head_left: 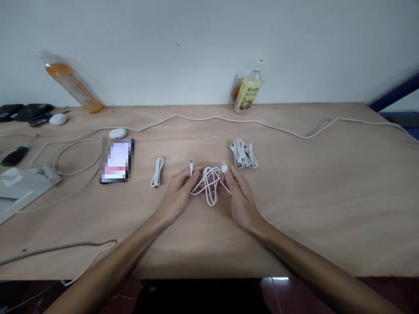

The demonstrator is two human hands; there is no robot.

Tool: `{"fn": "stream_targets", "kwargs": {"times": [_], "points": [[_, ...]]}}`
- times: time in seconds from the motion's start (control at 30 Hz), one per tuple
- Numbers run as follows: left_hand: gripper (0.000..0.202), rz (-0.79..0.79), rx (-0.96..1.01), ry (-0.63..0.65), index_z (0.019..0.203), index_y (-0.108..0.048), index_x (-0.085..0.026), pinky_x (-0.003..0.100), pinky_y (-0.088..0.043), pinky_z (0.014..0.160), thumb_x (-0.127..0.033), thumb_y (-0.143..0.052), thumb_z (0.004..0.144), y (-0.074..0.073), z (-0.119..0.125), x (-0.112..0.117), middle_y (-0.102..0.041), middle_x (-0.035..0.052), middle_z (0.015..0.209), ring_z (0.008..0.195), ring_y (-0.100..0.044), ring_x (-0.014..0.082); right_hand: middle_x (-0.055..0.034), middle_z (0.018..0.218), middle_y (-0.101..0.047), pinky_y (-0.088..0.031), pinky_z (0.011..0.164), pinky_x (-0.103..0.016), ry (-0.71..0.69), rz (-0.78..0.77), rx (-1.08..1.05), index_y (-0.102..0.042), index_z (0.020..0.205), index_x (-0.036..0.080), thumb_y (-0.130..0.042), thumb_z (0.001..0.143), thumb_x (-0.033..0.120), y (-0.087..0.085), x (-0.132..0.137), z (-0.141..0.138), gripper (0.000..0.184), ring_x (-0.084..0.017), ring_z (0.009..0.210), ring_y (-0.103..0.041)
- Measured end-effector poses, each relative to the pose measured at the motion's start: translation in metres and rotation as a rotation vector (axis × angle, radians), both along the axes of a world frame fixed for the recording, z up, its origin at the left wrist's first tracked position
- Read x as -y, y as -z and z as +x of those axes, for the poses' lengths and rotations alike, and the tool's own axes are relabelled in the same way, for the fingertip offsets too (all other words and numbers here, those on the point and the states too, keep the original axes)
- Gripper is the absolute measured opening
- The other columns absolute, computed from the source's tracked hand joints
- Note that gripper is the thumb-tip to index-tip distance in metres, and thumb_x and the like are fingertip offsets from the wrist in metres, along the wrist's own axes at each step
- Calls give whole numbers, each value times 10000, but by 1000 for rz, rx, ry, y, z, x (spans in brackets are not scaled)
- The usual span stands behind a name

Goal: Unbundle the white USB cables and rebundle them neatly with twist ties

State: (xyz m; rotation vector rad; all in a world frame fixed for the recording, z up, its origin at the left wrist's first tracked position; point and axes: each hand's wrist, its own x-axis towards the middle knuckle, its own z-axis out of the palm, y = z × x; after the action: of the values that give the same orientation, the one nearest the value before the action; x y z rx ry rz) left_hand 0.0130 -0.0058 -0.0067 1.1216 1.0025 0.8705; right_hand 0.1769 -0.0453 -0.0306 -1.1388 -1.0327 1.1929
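A loose white USB cable [209,185] lies bunched on the wooden table [327,183] between my hands. My left hand [178,194] pinches the end with the small plug, which points up. My right hand [240,196] pinches the end with the larger USB plug. A neatly folded white cable [157,172] lies to the left of my left hand. A pile of coiled white cables [244,155] sits just beyond my right hand.
A phone [117,160] with a lit screen lies to the left, with white earbud cases [117,133] beyond it. A long white cord [278,126] crosses the back of the table. Bottles [248,89] stand by the wall. A plastic bag [19,185] lies at far left.
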Motion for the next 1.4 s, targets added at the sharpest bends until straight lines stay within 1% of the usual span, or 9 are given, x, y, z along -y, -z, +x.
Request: {"fn": "stream_targets", "kwargs": {"times": [0.13, 0.27, 0.37, 0.6, 0.7, 0.87, 1.1, 1.2, 1.4], "points": [[499, 137, -169, -42, 1283, -802, -168, 328, -604, 738, -560, -667, 1004, -1, -1, 0, -814, 128, 1176, 916, -745, 256, -35, 956, -719, -606, 810, -353, 19, -5, 23, -621, 963, 271, -553, 1059, 666, -1, -3, 0, 412, -218, 873, -687], [538, 190, -245, -118, 1258, -789, -158, 276, -553, 543, -611, -621, 1021, 2, -3, -2, -764, 80, 903, 663, -658, 193, -40, 977, -737, -600, 724, -342, 65, -27, 14, -602, 945, 278, -551, 1035, 700, -2, -6, 1, 434, -216, 851, -693], [506, 209, -280, -204, 1145, -776, -167, 262, -504, 493, -620, -576, 1042, 3, -4, -4, -718, 60, 815, 652, -653, 198, -44, 974, -761, -578, 644, -325, 71, -53, -31, -561, 891, 276, -592, 985, 749, -4, -9, 2, 483, -207, 787, -696], [320, 417, -486, -230, 1016, -740, -210, 300, -424, 621, -375, -481, 1105, -1, -6, 0, -579, -25, 631, 587, -559, 179, -52, 938, -776, -585, 646, -343, 98, -80, -28, -585, 913, 271, -612, 955, 789, -5, -7, 0, 520, -221, 762, -699], [294, 411, -423, -176, 995, -716, -218, 293, -391, 591, -398, -508, 1098, -2, -5, 2, -502, -55, 588, 548, -508, 170, -53, 943, -757, -559, 663, -340, 82, -76, 46, -612, 936, 267, -585, 1000, 756, -3, -4, 3, 494, -221, 778, -674], [385, 258, -254, -56, 1080, -714, -209, 276, -383, 514, -522, -491, 1101, -1, -7, -1, -575, -45, 581, 488, -497, 156, -18, 841, -671, -485, 659, -332, 20, 19, 240, -652, 981, 263, -524, 1083, 648, -7, 0, 6, 419, -206, 734, -593], [500, -39, 51, -68, 1086, -744, -198, 244, -246, 479, -667, -731, 912, 2, -5, -12, -358, -85, 628, 495, -278, 106, 14, 767, -588, -422, 649, -338, -13, 75, 359, -557, 867, 265, -499, 1108, 521, -14, -1, 7, 356, -189, 678, -526], [475, -28, 106, -102, 944, -724, -199, 246, -285, 501, -670, -752, 880, 6, -4, -16, -347, -78, 625, 523, -322, 116, 3, 789, -601, -419, 646, -336, -44, 48, 320, -586, 867, 257, -524, 1089, 547, -12, -3, 7, 370, -191, 695, -521], [381, 132, -24, -195, 683, -619, -215, 295, -460, 709, -483, -787, 895, 3, -12, -20, -552, -3, 707, 718, -519, 175, 9, 746, -559, -467, 637, -319, 6, 54, 64, -549, 763, 262, -658, 1002, 665, -5, -9, 4, 481, -187, 690, -518]]}}
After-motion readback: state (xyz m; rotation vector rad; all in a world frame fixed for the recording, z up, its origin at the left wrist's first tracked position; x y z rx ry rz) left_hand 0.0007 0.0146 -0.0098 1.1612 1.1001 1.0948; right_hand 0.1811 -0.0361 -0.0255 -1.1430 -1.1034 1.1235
